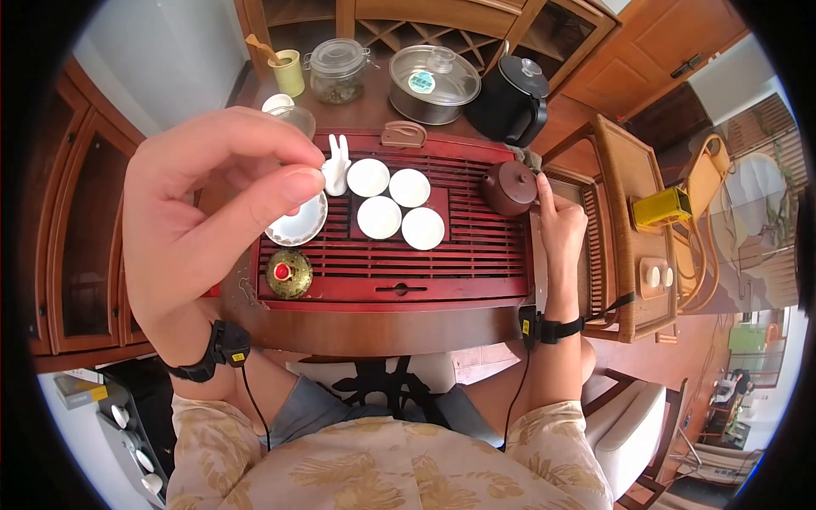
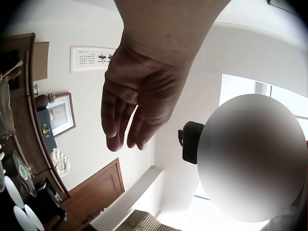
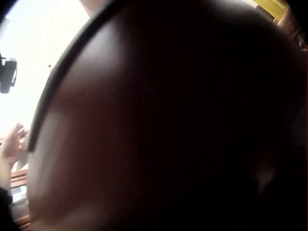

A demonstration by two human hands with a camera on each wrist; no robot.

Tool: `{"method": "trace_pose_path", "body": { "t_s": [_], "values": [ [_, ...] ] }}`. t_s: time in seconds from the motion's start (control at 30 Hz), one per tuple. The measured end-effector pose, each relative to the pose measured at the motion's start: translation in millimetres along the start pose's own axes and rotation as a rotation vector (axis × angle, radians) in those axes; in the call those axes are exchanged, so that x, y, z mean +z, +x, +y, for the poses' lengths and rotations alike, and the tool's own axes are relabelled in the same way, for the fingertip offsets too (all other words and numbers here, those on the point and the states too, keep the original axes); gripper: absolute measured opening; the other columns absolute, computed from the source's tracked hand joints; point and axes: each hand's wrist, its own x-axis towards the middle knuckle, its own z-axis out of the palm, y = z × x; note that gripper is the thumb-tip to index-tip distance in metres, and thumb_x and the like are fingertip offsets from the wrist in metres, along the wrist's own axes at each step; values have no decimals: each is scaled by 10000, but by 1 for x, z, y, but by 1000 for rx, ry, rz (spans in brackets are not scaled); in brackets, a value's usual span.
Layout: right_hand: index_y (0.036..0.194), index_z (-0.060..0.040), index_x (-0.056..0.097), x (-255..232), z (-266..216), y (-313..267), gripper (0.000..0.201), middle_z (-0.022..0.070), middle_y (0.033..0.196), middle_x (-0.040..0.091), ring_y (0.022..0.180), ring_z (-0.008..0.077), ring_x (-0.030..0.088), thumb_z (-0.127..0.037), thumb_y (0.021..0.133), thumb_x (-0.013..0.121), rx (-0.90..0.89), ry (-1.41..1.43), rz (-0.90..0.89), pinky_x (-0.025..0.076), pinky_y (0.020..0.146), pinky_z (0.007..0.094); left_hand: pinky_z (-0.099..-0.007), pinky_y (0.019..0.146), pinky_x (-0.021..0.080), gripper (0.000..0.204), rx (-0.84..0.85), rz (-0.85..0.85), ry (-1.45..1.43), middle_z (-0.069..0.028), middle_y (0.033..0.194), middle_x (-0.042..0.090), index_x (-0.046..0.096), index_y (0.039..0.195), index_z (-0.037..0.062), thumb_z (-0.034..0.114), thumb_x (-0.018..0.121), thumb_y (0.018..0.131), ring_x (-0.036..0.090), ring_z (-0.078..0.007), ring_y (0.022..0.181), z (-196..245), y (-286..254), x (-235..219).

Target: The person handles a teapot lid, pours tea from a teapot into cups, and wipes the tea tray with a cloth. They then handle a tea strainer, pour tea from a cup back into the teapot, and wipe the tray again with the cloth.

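In the head view, my left hand is raised close to the camera, fingers bent and thumb tip near the index fingertip. No object shows in it; its fingers hang downward in the left wrist view. Just beyond the fingertips stands a white rabbit figurine, beside a patterned saucer. My right hand grips the brown teapot at its side, index finger extended along it. The teapot's dark surface fills most of the right wrist view. Several white cups sit mid-tray.
The red slatted tray lies on the table, with a green-gold lidded pot at its front left. Behind it are a glass jar, a steel pot and a black kettle. A wicker stand is at the right.
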Motion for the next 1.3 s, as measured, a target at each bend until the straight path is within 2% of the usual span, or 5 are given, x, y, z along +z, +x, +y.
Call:
{"method": "trace_pose_path", "body": {
  "t_s": [0.17,0.43,0.7,0.83,1.3],
  "values": [
    [938,37,850,-7,2,2,584,265,686,692,628,316,748,-542,1013,818,-147,-55,114,584,691,454,-266,825,554,184,5,20,-19,-142,1102,796,805,1075,-40,-74,741,907,741,-147,899,1,1,4],
    [857,59,827,-33,-39,2,573,94,679,747,615,153,690,-415,1147,686,-146,300,197,551,649,322,-251,796,532,163,-41,23,-51,-124,1083,795,805,1064,-46,-76,765,908,722,-133,877,1,3,6],
    [1022,29,775,-84,-136,-56,623,88,857,783,682,124,711,-457,1240,453,-244,709,-305,533,627,259,-248,787,541,153,-43,-36,2,-111,1095,809,811,1081,-41,-56,790,930,731,-127,888,-2,4,5],
    [1396,76,595,-68,-158,-61,852,238,1253,752,1063,292,772,-680,1195,257,-480,863,-745,616,959,430,-260,764,557,194,3,-103,15,-109,1117,817,813,1114,-26,-22,838,922,750,-129,900,-4,6,21],
    [1564,55,444,-59,-200,-91,1077,231,1411,637,1235,379,741,-889,1056,348,-543,995,-1042,602,1097,523,-337,838,628,562,-43,-161,-78,-111,1100,837,689,1425,11,74,915,914,807,-164,956,-9,1,67]
  ]
}}
